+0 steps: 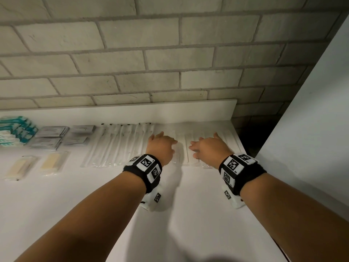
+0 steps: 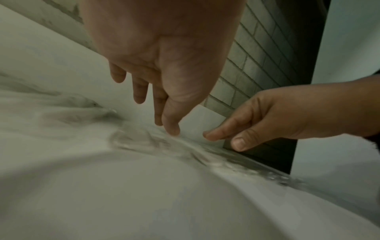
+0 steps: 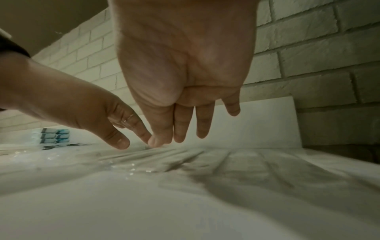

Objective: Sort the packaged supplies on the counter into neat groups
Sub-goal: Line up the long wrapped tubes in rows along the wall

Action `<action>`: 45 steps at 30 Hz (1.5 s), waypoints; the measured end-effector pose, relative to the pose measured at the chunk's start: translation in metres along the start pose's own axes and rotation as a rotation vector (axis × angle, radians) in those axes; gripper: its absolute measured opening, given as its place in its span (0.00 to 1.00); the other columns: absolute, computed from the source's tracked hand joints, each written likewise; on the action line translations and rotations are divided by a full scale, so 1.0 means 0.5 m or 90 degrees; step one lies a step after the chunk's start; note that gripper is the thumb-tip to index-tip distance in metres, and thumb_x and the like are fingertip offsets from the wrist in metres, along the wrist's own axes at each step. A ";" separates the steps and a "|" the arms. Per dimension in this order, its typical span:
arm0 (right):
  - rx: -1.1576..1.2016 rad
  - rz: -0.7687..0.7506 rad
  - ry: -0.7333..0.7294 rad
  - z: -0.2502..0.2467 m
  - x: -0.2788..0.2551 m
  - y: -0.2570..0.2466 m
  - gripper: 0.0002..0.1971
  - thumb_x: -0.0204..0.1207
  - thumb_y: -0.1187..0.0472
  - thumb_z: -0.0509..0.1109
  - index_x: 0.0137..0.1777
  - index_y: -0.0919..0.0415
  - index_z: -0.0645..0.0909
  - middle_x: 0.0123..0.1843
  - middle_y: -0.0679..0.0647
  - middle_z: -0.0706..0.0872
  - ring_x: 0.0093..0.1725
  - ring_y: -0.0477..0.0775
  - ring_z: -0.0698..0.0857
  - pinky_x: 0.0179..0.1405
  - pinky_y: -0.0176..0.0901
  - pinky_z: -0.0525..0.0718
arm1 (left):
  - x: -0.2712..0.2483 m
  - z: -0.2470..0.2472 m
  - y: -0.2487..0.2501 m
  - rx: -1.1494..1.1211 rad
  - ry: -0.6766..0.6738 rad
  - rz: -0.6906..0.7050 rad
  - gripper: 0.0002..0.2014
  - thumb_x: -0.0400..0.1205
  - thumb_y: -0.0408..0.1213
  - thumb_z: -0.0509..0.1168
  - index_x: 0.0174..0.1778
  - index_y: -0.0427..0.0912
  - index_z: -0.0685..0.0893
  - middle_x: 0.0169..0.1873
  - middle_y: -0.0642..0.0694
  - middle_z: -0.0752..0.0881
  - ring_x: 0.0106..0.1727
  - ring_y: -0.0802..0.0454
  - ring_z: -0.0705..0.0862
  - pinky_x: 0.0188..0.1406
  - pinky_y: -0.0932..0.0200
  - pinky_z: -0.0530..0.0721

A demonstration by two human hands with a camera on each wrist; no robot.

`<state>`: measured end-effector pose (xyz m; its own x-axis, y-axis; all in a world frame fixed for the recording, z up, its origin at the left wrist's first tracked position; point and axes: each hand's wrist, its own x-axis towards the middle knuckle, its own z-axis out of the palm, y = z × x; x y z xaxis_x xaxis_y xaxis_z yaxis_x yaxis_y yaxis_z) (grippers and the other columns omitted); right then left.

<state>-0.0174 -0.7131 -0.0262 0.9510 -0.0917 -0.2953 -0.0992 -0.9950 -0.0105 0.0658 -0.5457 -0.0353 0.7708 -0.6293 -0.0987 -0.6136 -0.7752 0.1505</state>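
A row of long white paper packets [image 1: 191,148] lies at the back right of the white counter [image 1: 170,214]. Both my hands are over this row with fingers stretched down. My left hand [image 1: 163,143] touches the packets near their left end; its thumb tip [image 2: 172,131] rests on the crinkled wrapping [image 2: 144,139]. My right hand [image 1: 208,146] is spread beside it, its fingers [image 3: 202,129] straight above the packets [image 3: 236,159]. The thumb of my right hand meets a left-hand finger [image 3: 141,131]. Neither hand grips anything.
Left of the white packets lie long clear swab packets [image 1: 117,144], grey foil sachets [image 1: 51,137], stacked teal boxes [image 1: 15,129] and two beige items in clear wrap [image 1: 53,161]. A brick wall [image 1: 170,63] backs the counter. A dark gap [image 1: 251,133] and a white panel [image 1: 311,129] bound the right.
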 end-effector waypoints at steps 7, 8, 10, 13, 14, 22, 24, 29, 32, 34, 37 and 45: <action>-0.019 -0.034 -0.043 0.021 0.012 -0.053 0.16 0.84 0.53 0.57 0.69 0.44 0.78 0.75 0.47 0.77 0.77 0.52 0.71 0.77 0.71 0.37 | -0.018 0.001 -0.013 0.018 -0.051 -0.001 0.22 0.83 0.47 0.63 0.75 0.57 0.74 0.76 0.54 0.73 0.85 0.49 0.53 0.82 0.44 0.43; -0.017 -0.033 -0.042 0.021 0.011 -0.053 0.17 0.84 0.53 0.57 0.71 0.42 0.77 0.76 0.47 0.76 0.78 0.52 0.70 0.78 0.70 0.36 | -0.020 0.003 -0.014 0.016 -0.049 0.000 0.22 0.83 0.47 0.63 0.75 0.57 0.75 0.76 0.54 0.73 0.85 0.49 0.53 0.82 0.45 0.43; -0.023 -0.036 -0.042 0.015 0.007 -0.055 0.18 0.85 0.52 0.56 0.73 0.41 0.74 0.79 0.44 0.73 0.79 0.51 0.68 0.78 0.70 0.37 | -0.024 0.004 -0.016 0.014 -0.046 0.002 0.22 0.83 0.46 0.64 0.74 0.57 0.75 0.76 0.55 0.74 0.85 0.49 0.53 0.82 0.45 0.43; -0.026 -0.033 -0.055 0.009 0.002 -0.058 0.20 0.86 0.52 0.55 0.76 0.42 0.71 0.82 0.40 0.66 0.81 0.50 0.65 0.80 0.71 0.39 | -0.026 0.006 -0.017 0.004 -0.044 0.002 0.22 0.82 0.46 0.64 0.74 0.57 0.76 0.76 0.55 0.74 0.85 0.49 0.53 0.81 0.45 0.42; -0.021 -0.031 -0.059 0.007 -0.001 -0.059 0.20 0.86 0.53 0.55 0.77 0.42 0.71 0.83 0.40 0.65 0.81 0.50 0.64 0.79 0.71 0.38 | -0.027 0.007 -0.018 -0.002 -0.044 0.003 0.22 0.82 0.46 0.64 0.74 0.57 0.76 0.76 0.55 0.74 0.85 0.49 0.53 0.81 0.45 0.43; -0.041 -0.075 -0.018 0.001 -0.019 -0.089 0.23 0.86 0.55 0.53 0.81 0.44 0.64 0.82 0.44 0.67 0.81 0.50 0.63 0.78 0.74 0.45 | -0.036 -0.010 -0.064 0.018 -0.019 -0.028 0.22 0.85 0.38 0.58 0.76 0.58 0.73 0.78 0.57 0.70 0.84 0.51 0.55 0.81 0.44 0.46; -0.057 -0.091 -0.051 -0.005 -0.018 -0.109 0.22 0.87 0.55 0.52 0.81 0.45 0.63 0.84 0.42 0.63 0.83 0.51 0.59 0.78 0.76 0.44 | -0.044 -0.011 -0.074 0.041 -0.057 -0.023 0.22 0.86 0.38 0.56 0.76 0.59 0.72 0.78 0.58 0.70 0.85 0.50 0.54 0.82 0.44 0.44; -0.056 -0.086 -0.092 -0.007 -0.013 -0.124 0.22 0.88 0.54 0.49 0.80 0.43 0.66 0.84 0.41 0.60 0.83 0.49 0.58 0.78 0.76 0.40 | -0.056 -0.010 -0.079 0.069 -0.077 -0.020 0.22 0.85 0.47 0.58 0.77 0.59 0.71 0.78 0.58 0.71 0.84 0.50 0.54 0.81 0.44 0.44; -0.048 -0.087 -0.086 -0.006 -0.014 -0.123 0.21 0.88 0.54 0.50 0.78 0.43 0.69 0.84 0.42 0.62 0.83 0.49 0.61 0.78 0.76 0.39 | -0.055 -0.010 -0.080 0.073 -0.080 -0.023 0.22 0.84 0.50 0.59 0.76 0.60 0.72 0.77 0.57 0.71 0.84 0.50 0.53 0.81 0.44 0.43; -0.045 -0.091 -0.083 -0.005 -0.015 -0.123 0.21 0.87 0.54 0.50 0.78 0.43 0.69 0.84 0.42 0.62 0.82 0.49 0.61 0.78 0.75 0.39 | -0.055 -0.009 -0.081 0.076 -0.079 -0.027 0.22 0.84 0.50 0.59 0.76 0.60 0.72 0.77 0.57 0.72 0.84 0.50 0.54 0.81 0.44 0.43; -0.043 -0.095 -0.083 -0.006 -0.019 -0.122 0.21 0.88 0.55 0.50 0.78 0.43 0.69 0.84 0.42 0.62 0.82 0.49 0.62 0.78 0.75 0.40 | -0.057 -0.009 -0.080 0.084 -0.080 -0.032 0.22 0.84 0.50 0.58 0.76 0.60 0.72 0.76 0.56 0.73 0.84 0.50 0.54 0.82 0.44 0.44; -0.011 -0.092 -0.076 -0.003 -0.020 -0.120 0.20 0.87 0.54 0.51 0.76 0.42 0.70 0.83 0.43 0.65 0.81 0.50 0.64 0.78 0.75 0.39 | -0.055 -0.011 -0.078 0.086 -0.089 -0.033 0.22 0.84 0.49 0.59 0.76 0.61 0.71 0.78 0.58 0.71 0.85 0.50 0.52 0.82 0.43 0.43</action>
<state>-0.0205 -0.6527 -0.0210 0.9131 0.0565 -0.4037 0.0422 -0.9981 -0.0443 0.0693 -0.4978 -0.0331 0.7763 -0.5831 -0.2397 -0.5987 -0.8009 0.0094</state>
